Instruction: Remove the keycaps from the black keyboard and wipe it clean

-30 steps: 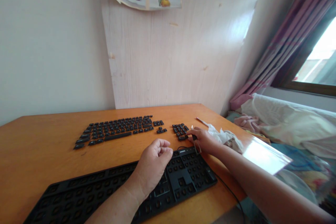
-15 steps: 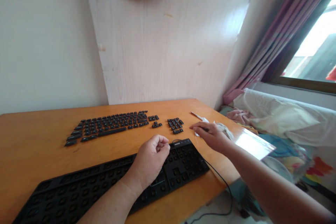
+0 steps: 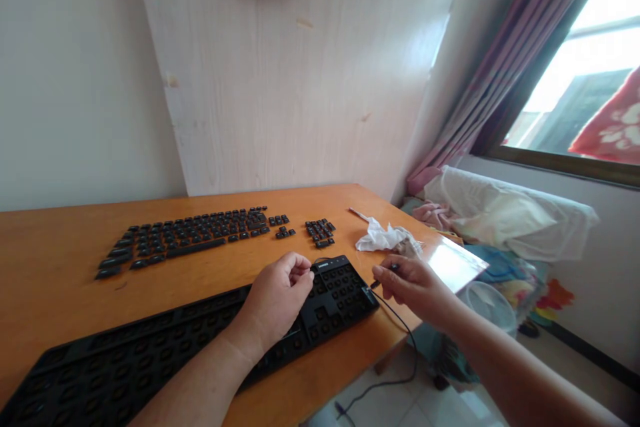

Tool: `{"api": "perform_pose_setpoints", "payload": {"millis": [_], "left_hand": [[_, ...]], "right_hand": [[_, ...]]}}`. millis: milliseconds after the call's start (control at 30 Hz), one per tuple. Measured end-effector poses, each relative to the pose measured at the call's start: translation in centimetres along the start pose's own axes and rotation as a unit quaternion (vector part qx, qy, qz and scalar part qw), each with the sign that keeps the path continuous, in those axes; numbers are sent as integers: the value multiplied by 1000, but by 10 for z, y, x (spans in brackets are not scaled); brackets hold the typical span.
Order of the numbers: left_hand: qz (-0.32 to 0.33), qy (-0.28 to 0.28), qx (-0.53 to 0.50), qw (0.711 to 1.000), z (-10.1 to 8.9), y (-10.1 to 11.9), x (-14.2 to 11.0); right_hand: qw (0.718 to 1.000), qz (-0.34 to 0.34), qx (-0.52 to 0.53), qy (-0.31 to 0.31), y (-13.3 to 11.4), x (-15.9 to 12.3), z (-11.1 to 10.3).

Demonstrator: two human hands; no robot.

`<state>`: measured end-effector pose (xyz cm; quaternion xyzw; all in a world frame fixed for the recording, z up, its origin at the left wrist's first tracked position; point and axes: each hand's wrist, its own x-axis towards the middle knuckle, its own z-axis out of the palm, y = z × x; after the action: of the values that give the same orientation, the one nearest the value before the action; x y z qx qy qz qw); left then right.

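A black keyboard (image 3: 165, 340) with its keycaps off lies along the front of the table. Above its right half is my left hand (image 3: 280, 293), fingers curled in and thumb pressed to them; whatever they may hold is hidden. My right hand (image 3: 407, 280) is closed around a slim black tool (image 3: 375, 284) whose kind I cannot tell. The tool's lower end points down beside the keyboard's right edge. Behind the keyboard, black keycaps (image 3: 185, 233) are laid out in keyboard order, with the number-pad keycaps (image 3: 320, 231) as a separate group.
Crumpled white tissue (image 3: 383, 237) and a thin stick (image 3: 357, 214) lie on the orange table (image 3: 45, 267) at the right. A black cable (image 3: 400, 383) hangs over the front edge to the floor. Bundled cloths and a clear plastic tub (image 3: 493, 307) are right of the table.
My right hand has come down and nearer, from by the tissue to the keyboard's right edge, uncovering the tissue. My left hand stays curled over the keyboard. The view has turned right.
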<state>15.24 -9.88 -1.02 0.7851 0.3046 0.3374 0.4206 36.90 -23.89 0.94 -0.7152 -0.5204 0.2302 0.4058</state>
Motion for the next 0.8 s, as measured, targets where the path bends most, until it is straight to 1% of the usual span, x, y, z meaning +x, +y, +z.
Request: {"api": "perform_pose_setpoints", "payload": {"millis": [133,267,400,533,633,733,800], "left_hand": [[2,-1,0,1000,0,0,0],[1,-6,1,1000,-2,3,-1],[1,-2,3,1000,-2,5,-1],[5,-5,15,1000,-1,5,-1],[11,-7,21,1000,0,3,-2],[10,-9,22,1000,0,2,-2],[8,-9,19,1000,0,2,-2]], "right_hand": [[1000,-6,-14,3,2,-3,6],[999,-31,-42,14,10,0,11],[995,-51,-84,26,15,1,17],[988,-62,-135,34,14,-1,25],[979,-87,-176,45,13,-3,29],[979,-97,-173,54,15,-4,30],[985,-82,-142,61,17,-4,30]]}}
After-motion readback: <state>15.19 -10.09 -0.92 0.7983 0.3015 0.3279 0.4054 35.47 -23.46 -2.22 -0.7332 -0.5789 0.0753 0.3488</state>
